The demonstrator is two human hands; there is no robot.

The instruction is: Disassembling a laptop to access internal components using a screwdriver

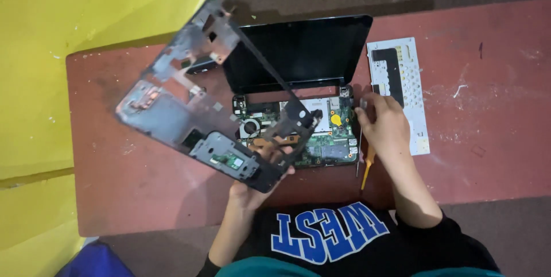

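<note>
My left hand (pixel 259 180) grips the near edge of a dark plastic laptop palm-rest frame (pixel 195 99) and holds it tilted up and to the left, underside towards me, with a small touchpad board showing on it. Below it lies the open laptop base with its green motherboard (pixel 324 139) and a small fan. The black screen (pixel 298 50) lies folded back flat behind the base. My right hand (pixel 383 123) rests on the right edge of the base, fingers curled near the hinge.
A detached keyboard (pixel 402 90) lies upside down to the right of the laptop on the reddish-brown table (pixel 493 110). A yellow-handled screwdriver (pixel 367 168) lies under my right wrist. Yellow floor covering (pixel 69 18) lies on the left.
</note>
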